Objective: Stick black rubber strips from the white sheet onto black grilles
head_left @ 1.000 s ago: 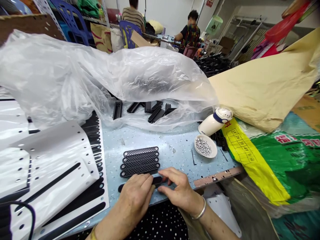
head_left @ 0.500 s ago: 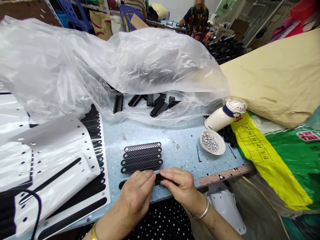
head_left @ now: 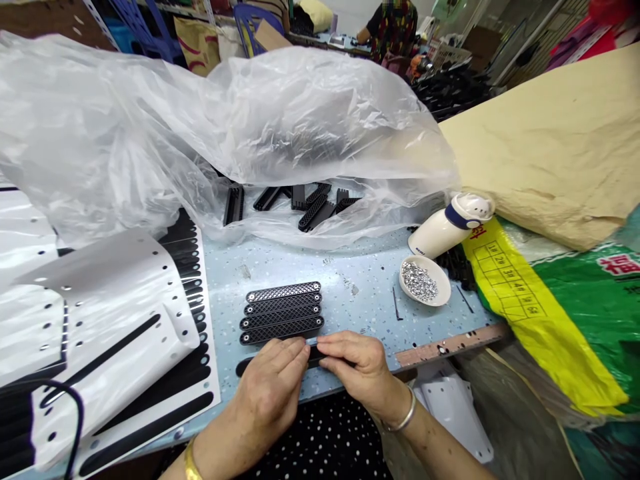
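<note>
My left hand and my right hand both pinch a long black plastic strip that lies flat near the front edge of the light blue table. Their fingertips meet over its middle. Just beyond the hands, several black ribbed plastic bars lie side by side in a neat row. A small white bowl of tiny silver screws sits to the right of that row.
A big clear plastic bag with more black bars covers the far half. White sticker sheets lie left. A white bottle lies on its side by yellow and green sacks. Another person sits far back.
The camera tilted down and slightly closer. My fingers shifted along the black strip and drew together over its middle. The row of bars stayed put.
</note>
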{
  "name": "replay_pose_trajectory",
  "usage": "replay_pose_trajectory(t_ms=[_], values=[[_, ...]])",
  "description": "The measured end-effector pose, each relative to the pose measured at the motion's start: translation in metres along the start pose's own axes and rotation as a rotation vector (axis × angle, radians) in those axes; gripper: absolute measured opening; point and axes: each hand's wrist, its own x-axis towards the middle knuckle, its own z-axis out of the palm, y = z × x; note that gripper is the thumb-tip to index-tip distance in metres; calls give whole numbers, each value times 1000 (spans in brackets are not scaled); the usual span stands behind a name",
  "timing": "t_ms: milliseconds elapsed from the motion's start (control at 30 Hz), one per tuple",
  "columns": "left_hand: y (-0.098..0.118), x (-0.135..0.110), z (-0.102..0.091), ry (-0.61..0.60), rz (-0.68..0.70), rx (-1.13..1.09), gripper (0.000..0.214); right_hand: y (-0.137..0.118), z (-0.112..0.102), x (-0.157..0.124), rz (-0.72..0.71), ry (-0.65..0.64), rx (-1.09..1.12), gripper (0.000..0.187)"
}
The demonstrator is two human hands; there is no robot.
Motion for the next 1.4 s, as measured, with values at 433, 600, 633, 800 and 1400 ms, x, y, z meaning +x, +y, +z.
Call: replay_pose_trajectory(t_ms=[433, 600, 633, 800, 1400], values=[[3, 2, -4, -56, -62, -64, 43, -1, 0, 1, -6, 12, 20, 28], [4, 5, -4, -77, -82, -81, 42, 2, 1, 0, 28, 1, 57, 27], [4, 5, -3, -68, -84, -90, 42, 2, 1, 0, 35, -2, 64, 27], [1, 3, 0, -55, -17, -49, 44, 2, 0, -1, 35, -24, 45, 27], [-6, -10, 5, -108, 73, 29, 52, 5, 1, -2, 42, -12, 48, 19]])
